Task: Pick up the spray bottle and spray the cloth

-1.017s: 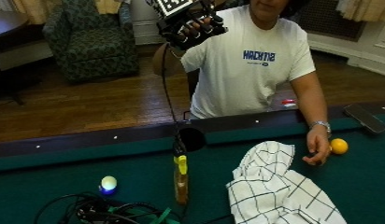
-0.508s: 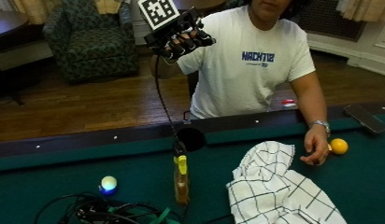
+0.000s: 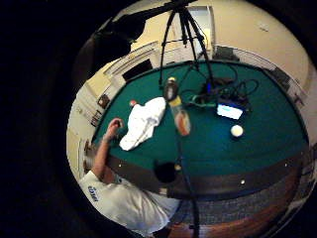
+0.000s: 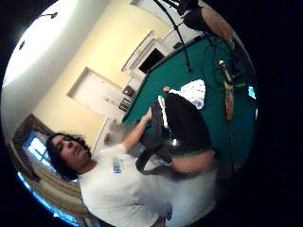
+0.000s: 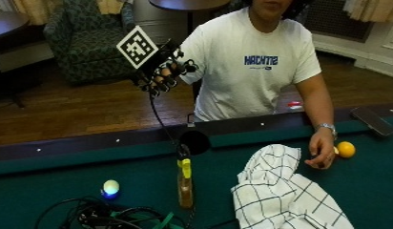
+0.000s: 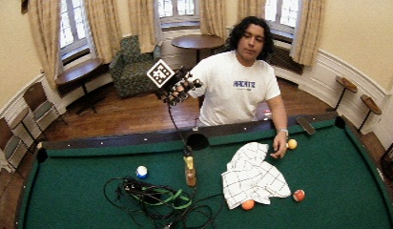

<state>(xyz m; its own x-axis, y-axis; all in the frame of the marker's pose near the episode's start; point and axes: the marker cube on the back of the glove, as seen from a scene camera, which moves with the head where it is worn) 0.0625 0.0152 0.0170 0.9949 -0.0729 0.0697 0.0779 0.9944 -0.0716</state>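
Note:
The spray bottle (image 5: 184, 183), amber with a yellow neck and dark head, stands upright on the green pool table (image 5: 69, 176) beside the side pocket. A white checked cloth (image 5: 285, 195) lies crumpled to its right. My gloved right hand (image 5: 161, 71) hangs in the air well above the rail, behind and left of the bottle, its fingers loosely curled around nothing. In the palm views the bottle (image 3: 178, 111) and cloth (image 3: 143, 121) lie far below on the felt. The bare left hand (image 5: 321, 152) rests on the table beside the cloth.
An orange ball (image 5: 346, 149) lies by the bare hand. A blue-and-white ball (image 5: 110, 187) and a tangle of cables (image 5: 108, 217) lie left of the bottle. The pocket (image 5: 195, 141) opens behind it. Two more balls (image 6: 248, 204) sit at the cloth's near edge.
The gloved hand has come down and a little to the left, closer to the table rail. Bottle, cloth and the bare hand have stayed put.

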